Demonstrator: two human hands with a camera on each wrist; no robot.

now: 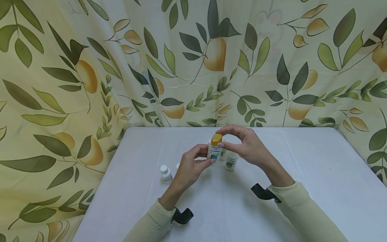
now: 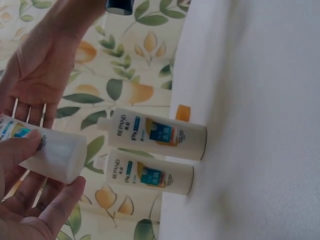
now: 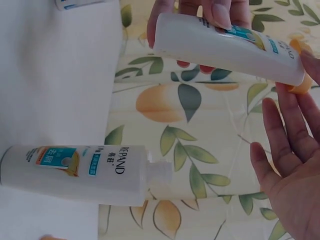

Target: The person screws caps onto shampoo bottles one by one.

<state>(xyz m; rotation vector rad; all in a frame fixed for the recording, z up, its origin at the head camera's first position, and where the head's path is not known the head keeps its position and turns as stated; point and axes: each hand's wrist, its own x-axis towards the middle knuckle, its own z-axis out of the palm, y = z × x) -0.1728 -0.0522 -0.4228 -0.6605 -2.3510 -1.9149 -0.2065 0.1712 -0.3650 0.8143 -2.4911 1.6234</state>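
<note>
I have the bottle [image 1: 213, 155] raised between both hands, long axis slightly tilted, orange cap [image 1: 216, 139] on top. My left hand [image 1: 191, 167] grips its white, blue-labelled body; my right hand [image 1: 249, 146], nearer the cap, pinches that. Right of the bottle, two uncapped bottles [image 2: 157, 134] stand on the surface [image 1: 326, 161]; left, a small bottle [image 1: 166, 174].

Above the white desk [image 1: 302, 154], a white bottle [image 3: 210, 52] wears an orange cap [image 1: 216, 139] and blue-and-yellow label [image 1: 214, 156]; behind it, a cream curtain [image 1: 242, 80] carries green leaves and orange fruit.
</note>
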